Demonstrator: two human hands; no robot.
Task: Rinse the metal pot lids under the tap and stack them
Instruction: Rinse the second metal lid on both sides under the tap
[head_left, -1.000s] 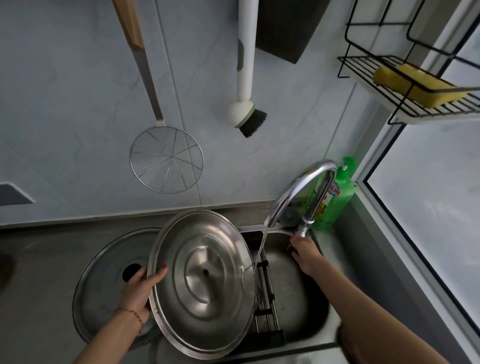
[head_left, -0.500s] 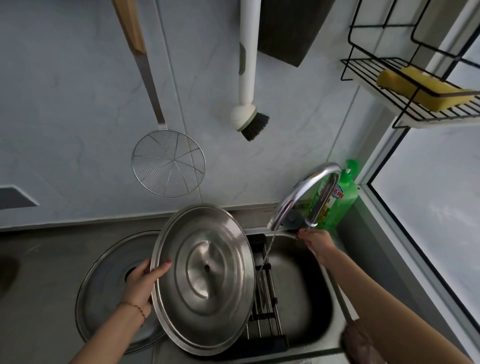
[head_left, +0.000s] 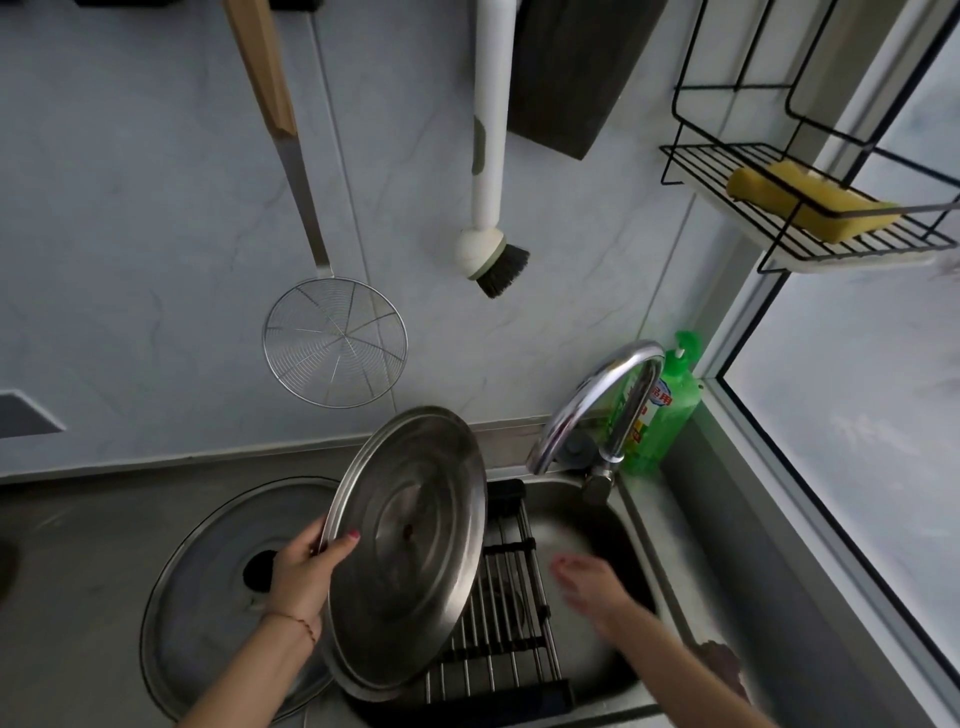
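A large steel pot lid (head_left: 410, 551) is held tilted on edge over the left side of the sink (head_left: 639, 514), underside toward me. My left hand (head_left: 304, 569) grips its left rim. A second, larger lid (head_left: 208, 587) lies flat on the counter to the left, knob up. My right hand (head_left: 589, 584), blurred, hovers over the sink basin with fingers apart and nothing in it. The curved chrome tap (head_left: 597, 400) stands behind the sink; no water stream shows at its spout.
A black-framed metal rack (head_left: 498, 623) spans the sink under the held lid. A green soap bottle (head_left: 667, 410) stands behind the tap. On the wall hang a wire skimmer (head_left: 335, 343), a dish brush (head_left: 488, 228) and a wire shelf (head_left: 810, 228) with a yellow sponge. A window runs along the right.
My right hand has left the tap handle and come down over the basin. The water stream has gone. The held lid has tilted more upright.
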